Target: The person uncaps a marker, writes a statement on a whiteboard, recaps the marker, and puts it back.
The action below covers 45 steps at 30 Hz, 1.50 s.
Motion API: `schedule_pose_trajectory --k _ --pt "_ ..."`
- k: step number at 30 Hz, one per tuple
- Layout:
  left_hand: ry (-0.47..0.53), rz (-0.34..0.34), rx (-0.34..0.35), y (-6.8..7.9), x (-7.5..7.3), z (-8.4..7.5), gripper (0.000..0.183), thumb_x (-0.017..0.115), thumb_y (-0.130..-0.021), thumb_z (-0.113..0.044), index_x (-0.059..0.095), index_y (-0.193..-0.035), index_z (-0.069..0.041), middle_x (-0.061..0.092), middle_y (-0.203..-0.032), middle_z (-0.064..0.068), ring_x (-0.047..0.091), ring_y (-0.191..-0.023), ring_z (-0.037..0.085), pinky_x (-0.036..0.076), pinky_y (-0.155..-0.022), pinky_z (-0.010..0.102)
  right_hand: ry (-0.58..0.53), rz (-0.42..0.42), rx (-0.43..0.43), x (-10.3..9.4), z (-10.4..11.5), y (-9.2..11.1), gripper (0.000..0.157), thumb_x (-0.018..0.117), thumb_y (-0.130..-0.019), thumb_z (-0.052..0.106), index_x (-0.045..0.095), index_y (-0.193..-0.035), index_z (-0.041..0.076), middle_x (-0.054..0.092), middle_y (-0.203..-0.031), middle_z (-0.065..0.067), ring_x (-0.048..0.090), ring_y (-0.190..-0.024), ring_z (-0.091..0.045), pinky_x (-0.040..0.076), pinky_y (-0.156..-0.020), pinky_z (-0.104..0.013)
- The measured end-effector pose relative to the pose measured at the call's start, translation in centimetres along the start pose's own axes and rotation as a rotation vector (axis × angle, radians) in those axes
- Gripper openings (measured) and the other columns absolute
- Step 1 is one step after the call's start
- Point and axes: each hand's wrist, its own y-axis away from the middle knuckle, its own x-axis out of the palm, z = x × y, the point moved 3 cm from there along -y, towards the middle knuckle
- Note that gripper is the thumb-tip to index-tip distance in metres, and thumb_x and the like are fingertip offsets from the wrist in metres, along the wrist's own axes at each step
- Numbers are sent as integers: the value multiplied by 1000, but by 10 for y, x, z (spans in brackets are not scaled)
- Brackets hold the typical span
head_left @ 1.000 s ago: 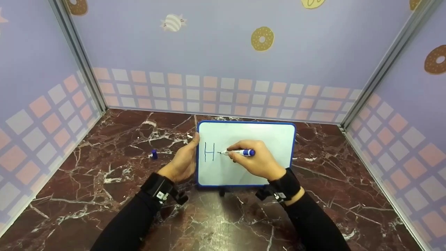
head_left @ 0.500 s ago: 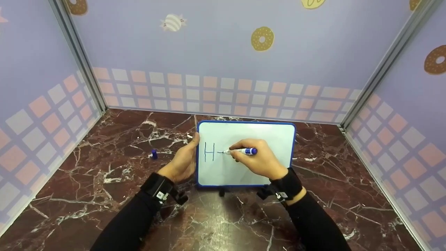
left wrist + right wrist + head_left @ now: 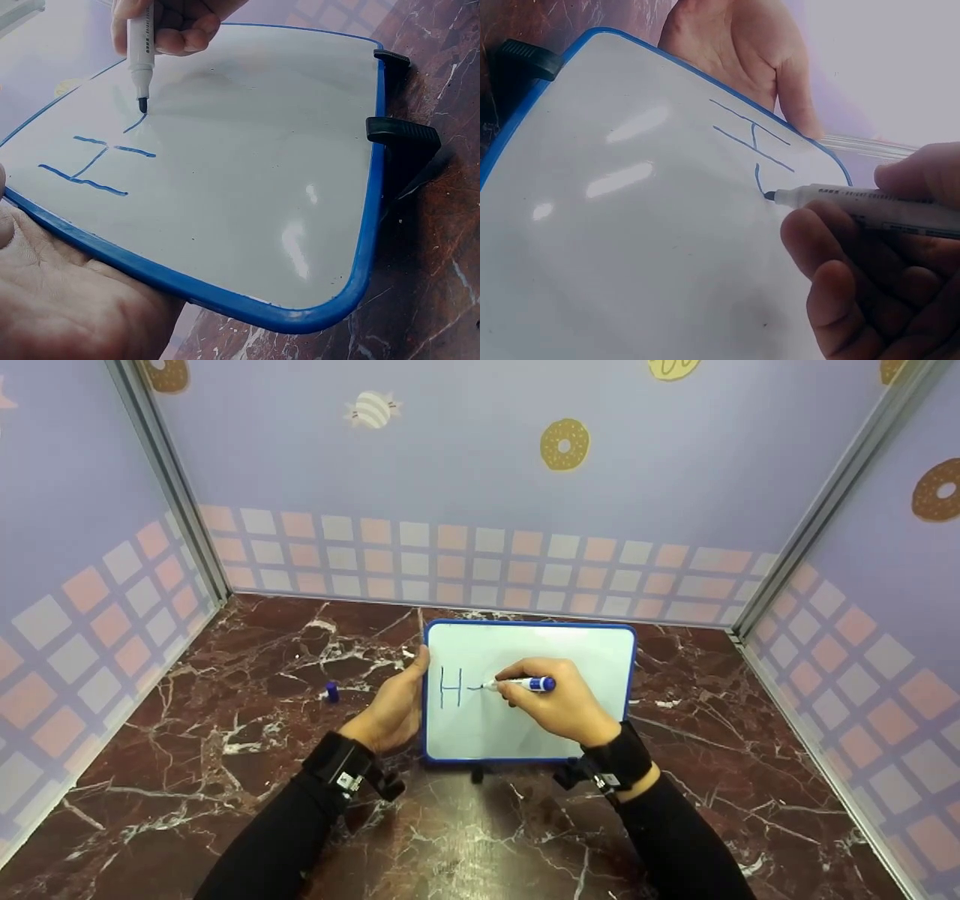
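A small whiteboard [image 3: 480, 735] with a blue frame stands tilted on black feet [image 3: 405, 135]. My left hand [image 3: 394, 709] holds its left edge, thumb along the rim and fingers behind the board. On the white surface is a blue letter H [image 3: 451, 688], with a short, slightly bent blue stroke [image 3: 135, 124] to its right. My right hand [image 3: 559, 705] pinches a white whiteboard marker [image 3: 870, 206] with a blue end. The marker's dark tip [image 3: 769, 196] meets the right end of that short stroke.
A blue marker cap [image 3: 332, 691] stands on the dark red marbled table [image 3: 225, 780], left of my left hand. Patterned purple panels [image 3: 465, 457] enclose the table at the back and both sides. Each wrist wears a black strap with a small camera.
The marker tip has moved a little to the right across the board, and the short blue stroke beside the H has lengthened. My left hand and the whiteboard stay put.
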Motion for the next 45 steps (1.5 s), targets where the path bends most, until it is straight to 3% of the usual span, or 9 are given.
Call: schedule_pose_trajectory --k 13,21,31,45 --pt "-7 12 -7 0 0 0 78 31 -116 -67 29 -175 -17 58 -154 13 54 -142 32 52 -110 49 -47 -24 -14 6 0 0 13 80 -105 9 84 -113 0 82 -93 -5 78 -79 -20 62 -74 -26" --pt "-18 -13 2 1 0 -1 83 34 -116 -66 13 -180 -17 44 -167 15 41 -153 32 48 -115 46 -89 -14 -13 10 0 0 16 79 -106 9 83 -117 -1 83 -98 -8 79 -82 -21 64 -77 -27" --pt "12 7 -5 1 1 -1 76 33 -116 -66 38 -170 -12 66 -142 10 62 -130 29 54 -107 47 -119 2 -11 14 0 0 17 80 -105 8 83 -118 -2 83 -102 -10 80 -85 -21 65 -78 -28" --pt "10 15 -4 1 1 -1 75 32 -117 -65 36 -170 -13 65 -142 11 62 -131 29 53 -110 48 -72 43 0 16 -1 0 16 80 -105 11 84 -118 2 83 -99 -4 78 -83 -16 63 -76 -27"
